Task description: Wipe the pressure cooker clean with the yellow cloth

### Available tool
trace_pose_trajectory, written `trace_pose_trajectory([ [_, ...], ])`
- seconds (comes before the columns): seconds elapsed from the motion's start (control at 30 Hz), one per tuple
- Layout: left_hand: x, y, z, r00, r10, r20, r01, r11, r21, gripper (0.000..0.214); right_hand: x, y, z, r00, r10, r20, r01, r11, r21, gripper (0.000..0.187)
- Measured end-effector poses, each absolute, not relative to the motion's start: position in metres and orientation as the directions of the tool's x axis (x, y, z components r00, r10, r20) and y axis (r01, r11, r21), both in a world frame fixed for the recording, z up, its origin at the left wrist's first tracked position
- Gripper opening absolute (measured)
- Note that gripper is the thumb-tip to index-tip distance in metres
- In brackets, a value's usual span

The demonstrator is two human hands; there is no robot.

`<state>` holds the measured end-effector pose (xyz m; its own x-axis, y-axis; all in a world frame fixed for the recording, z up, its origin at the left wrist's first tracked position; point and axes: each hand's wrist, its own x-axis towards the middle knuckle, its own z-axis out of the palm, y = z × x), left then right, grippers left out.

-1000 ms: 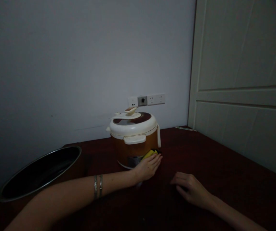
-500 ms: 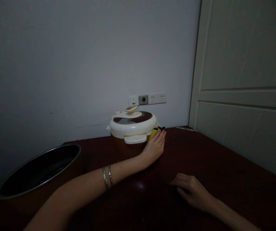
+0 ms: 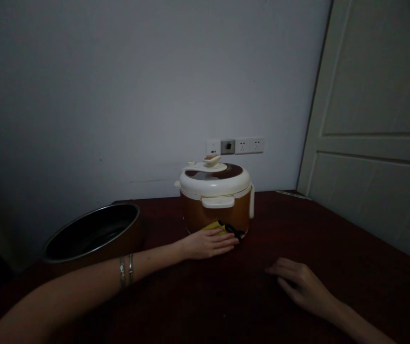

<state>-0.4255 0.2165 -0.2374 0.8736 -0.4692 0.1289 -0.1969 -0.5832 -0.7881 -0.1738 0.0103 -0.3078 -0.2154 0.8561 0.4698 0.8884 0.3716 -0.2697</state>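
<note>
A pressure cooker [image 3: 205, 212] with a golden-brown body, white rim and dark-topped lid stands upright against the wall side of the table. My left hand [image 3: 210, 242], with two bracelets on its wrist, presses a yellow and black cloth [image 3: 230, 230] to the lower front of the cooker. Its fingers lie stretched over the cloth and hide part of it. My right hand [image 3: 299, 284] rests on the table at the right, apart from the cooker. Its fingers are loosely bent with the thumb apart, and nothing shows in them.
A wide, dark-lined pot [image 3: 93, 234] with a metal rim sits to the left, behind my left forearm. The dark red table [image 3: 258, 315] meets a wall with sockets [image 3: 249, 145]. At the right is a pale panelled door [image 3: 369, 143].
My left hand has moved with the cloth from the cooker's right side near the rim down and left to its lower front. The view has turned slightly left; my right hand stays on the table.
</note>
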Motion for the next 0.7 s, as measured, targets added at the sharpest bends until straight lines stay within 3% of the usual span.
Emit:
trace_pose_trajectory([
  [0.1,-0.44,0.225,-0.218,0.875,-0.476,0.091,-0.223,-0.562,-0.796,0.046,-0.174,0.012,-0.308,-0.219,0.846,0.486,0.888,0.379,-0.26,0.032],
  [0.27,-0.445,0.225,-0.186,0.913,-0.371,0.167,-0.094,-0.592,-0.8,0.055,-0.175,0.012,-0.307,-0.223,0.822,0.524,0.889,0.392,-0.237,0.031],
  [0.4,-0.441,0.224,-0.194,0.908,-0.354,0.224,-0.037,-0.6,-0.799,0.053,-0.175,0.011,-0.308,-0.23,0.832,0.504,0.898,0.381,-0.219,0.03],
  [0.6,-0.436,0.235,-0.236,0.81,-0.586,0.015,-0.368,-0.529,-0.765,0.038,-0.175,0.011,-0.308,-0.246,0.839,0.485,0.91,0.373,-0.183,0.03],
  [0.7,-0.44,0.243,-0.241,0.799,-0.6,-0.022,-0.429,-0.545,-0.72,0.039,-0.176,0.01,-0.306,-0.248,0.838,0.485,0.909,0.375,-0.183,0.031],
])
